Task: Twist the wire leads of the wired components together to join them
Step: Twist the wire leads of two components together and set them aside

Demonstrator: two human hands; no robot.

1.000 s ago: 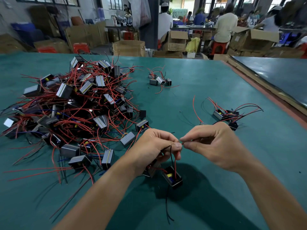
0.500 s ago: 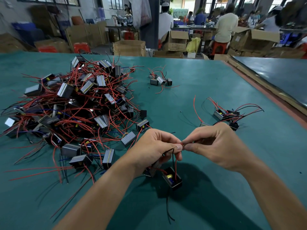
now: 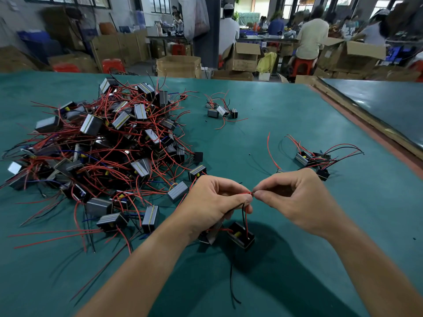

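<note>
My left hand (image 3: pixel 212 202) and my right hand (image 3: pixel 295 200) meet above the green table, each pinching thin red wire leads (image 3: pixel 248 193) between thumb and forefinger at the same spot. A red and a black lead run down from the left fingers to a small black box component (image 3: pixel 241 235) hanging just below. A second component (image 3: pixel 209 236) is partly hidden under my left palm. A long black lead (image 3: pixel 231 280) trails toward me on the table.
A big tangled pile of box components with red wires (image 3: pixel 109 152) covers the table's left. A small group (image 3: pixel 220 110) lies at the far middle, another (image 3: pixel 313 159) right of my hands. A raised dark board (image 3: pixel 377 108) borders the right. People and cardboard boxes stand beyond.
My right fingers have shifted slightly at the pinch point and the red leads now show between the two hands. The hands and the hanging component stay in the same place.
</note>
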